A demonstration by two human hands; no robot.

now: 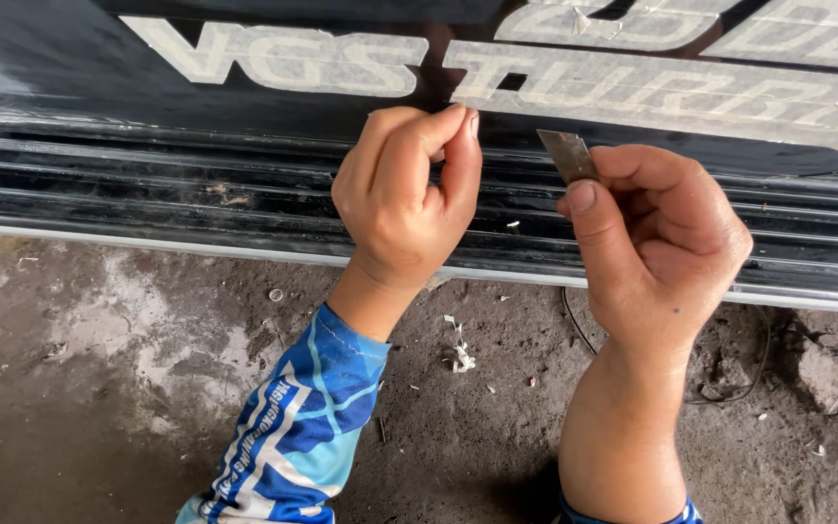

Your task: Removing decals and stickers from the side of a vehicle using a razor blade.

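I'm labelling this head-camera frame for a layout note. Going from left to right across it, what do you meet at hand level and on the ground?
Blue patterned sleeve → left hand pinching the pale decal edge → white scraps on the ground → small metal blade → right hand holding that blade.

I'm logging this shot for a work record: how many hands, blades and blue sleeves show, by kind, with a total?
Hands: 2, the left hand pinching the pale sticker edge, the right hand holding the blade.
Blades: 1, a small flat metal blade.
Blue sleeves: 2, left sleeve, right sleeve barely in view.
Total: 5
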